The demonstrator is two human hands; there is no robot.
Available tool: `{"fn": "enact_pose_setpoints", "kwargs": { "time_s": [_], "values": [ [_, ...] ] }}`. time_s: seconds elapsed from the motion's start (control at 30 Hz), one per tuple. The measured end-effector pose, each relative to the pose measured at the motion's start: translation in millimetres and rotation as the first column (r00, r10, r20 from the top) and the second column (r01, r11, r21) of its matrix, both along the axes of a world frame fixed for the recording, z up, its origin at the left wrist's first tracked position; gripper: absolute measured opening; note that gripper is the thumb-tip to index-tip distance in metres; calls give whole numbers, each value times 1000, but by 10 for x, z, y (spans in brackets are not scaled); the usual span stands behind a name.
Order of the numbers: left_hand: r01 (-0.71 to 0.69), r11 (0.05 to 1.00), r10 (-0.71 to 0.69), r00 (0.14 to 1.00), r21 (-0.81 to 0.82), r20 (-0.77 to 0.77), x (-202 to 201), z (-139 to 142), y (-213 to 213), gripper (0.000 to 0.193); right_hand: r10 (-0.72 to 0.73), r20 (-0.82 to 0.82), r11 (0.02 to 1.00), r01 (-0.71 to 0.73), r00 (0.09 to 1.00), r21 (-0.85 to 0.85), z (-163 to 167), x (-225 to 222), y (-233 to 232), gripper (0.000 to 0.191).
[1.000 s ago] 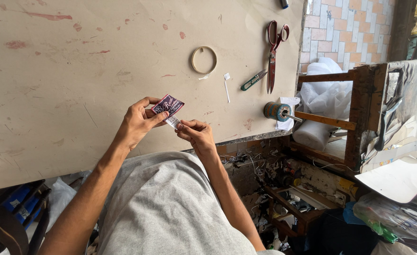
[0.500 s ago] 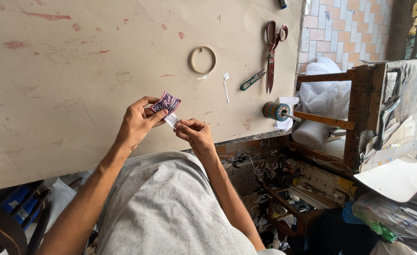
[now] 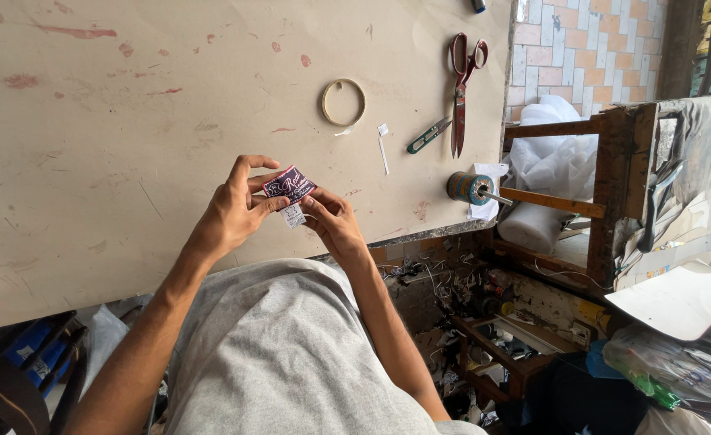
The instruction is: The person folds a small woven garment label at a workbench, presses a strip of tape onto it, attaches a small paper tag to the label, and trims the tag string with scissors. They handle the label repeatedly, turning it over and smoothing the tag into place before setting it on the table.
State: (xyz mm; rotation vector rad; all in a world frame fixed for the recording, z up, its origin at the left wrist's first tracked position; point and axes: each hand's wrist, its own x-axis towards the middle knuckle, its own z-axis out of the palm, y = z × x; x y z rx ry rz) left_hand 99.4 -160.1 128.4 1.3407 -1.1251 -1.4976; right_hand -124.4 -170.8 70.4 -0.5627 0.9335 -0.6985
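The counter [image 3: 90, 161] is beige with red stains. A tape ring [image 3: 343, 102] lies on it. Red-handled scissors [image 3: 462, 89] lie near the right edge, with green thread snips [image 3: 428, 135] just beside them. A thread spool [image 3: 468, 188] sits at the edge, touching white cloth [image 3: 484, 201]. A wooden frame [image 3: 605, 177] stands beyond.

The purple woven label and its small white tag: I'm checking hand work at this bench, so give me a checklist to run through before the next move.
1. Purple label pinched by left hand: ok.
2. White tag under the label, right hand fingers on it: ok.
3. Label and tag aligned: cannot tell.
4. Red scissors lying on the table, away from both hands: ok.
5. Green thread snips beside the scissors: ok.
6. Thread spool at table edge, overhanging: cannot tell.
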Motion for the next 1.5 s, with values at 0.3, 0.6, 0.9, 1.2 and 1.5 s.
{"fn": "enact_pose_setpoints", "kwargs": {
  "time_s": [0.3,0.6,0.9,1.2,1.5],
  "values": [
    [-115,989,126,984,95,-127,-18,-219,49,44,-139,-21,987,137,990,-85,30,48,-15,15],
    [-139,984,134,990,107,50,-82,-233,112,35,-171,-9,983,170,985,-72,80,58,-41,14],
    [-176,984,177,984,-8,30,-105,-248,105,39,-145,-206,979,110,968,-171,60,74,-25,20],
    [-240,964,231,968,110,95,-17,-393,125,33,-182,-368,973,113,912,-202,18,75,-102,34],
    [-303,953,293,892,-27,345,91,-777,191,32,-9,-608,971,-139,794,-196,-283,370,-290,31]
  ]
}}
